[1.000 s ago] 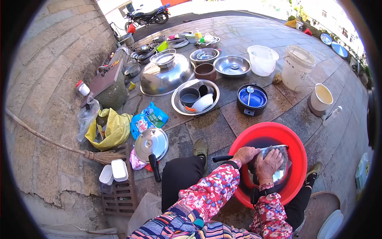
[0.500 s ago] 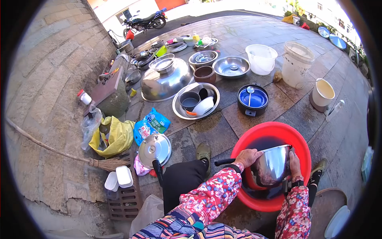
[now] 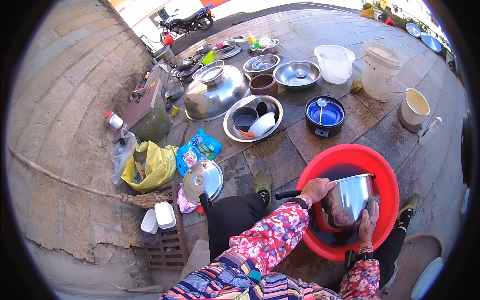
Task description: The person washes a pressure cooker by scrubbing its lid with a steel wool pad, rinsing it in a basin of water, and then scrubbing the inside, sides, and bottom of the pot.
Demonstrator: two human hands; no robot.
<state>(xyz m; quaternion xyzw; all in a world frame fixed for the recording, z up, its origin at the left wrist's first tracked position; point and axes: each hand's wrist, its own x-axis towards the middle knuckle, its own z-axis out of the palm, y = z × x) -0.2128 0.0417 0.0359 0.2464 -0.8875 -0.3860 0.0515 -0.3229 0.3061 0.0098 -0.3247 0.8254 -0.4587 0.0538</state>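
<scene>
A shiny metal pressure cooker pot [image 3: 345, 202] with a long black handle [image 3: 288, 194] lies tilted inside a red basin [image 3: 386, 187] of dark water. My left hand [image 3: 319, 190] is closed on the pot's rim, close to the handle. Against the pot's right side, my right hand [image 3: 368, 225] presses a grey scouring pad [image 3: 372, 203]; the fingers partly cover it. Left of the basin lies a round metal lid [image 3: 202, 182] with a black handle, apart from both hands.
Beyond the basin stand a black pot with a blue inside [image 3: 325, 116], a steel basin of dishes [image 3: 230, 131] and white buckets [image 3: 335, 64]. To the left are a blue packet [image 3: 200, 151], a yellow bag [image 3: 159, 167], a broom [image 3: 145, 200] and a drain grate [image 3: 167, 252].
My right hand has moved down along the pot's side, and the grey scouring pad now shows under its fingers. The left hand keeps its hold on the rim. The whole view has shifted slightly.
</scene>
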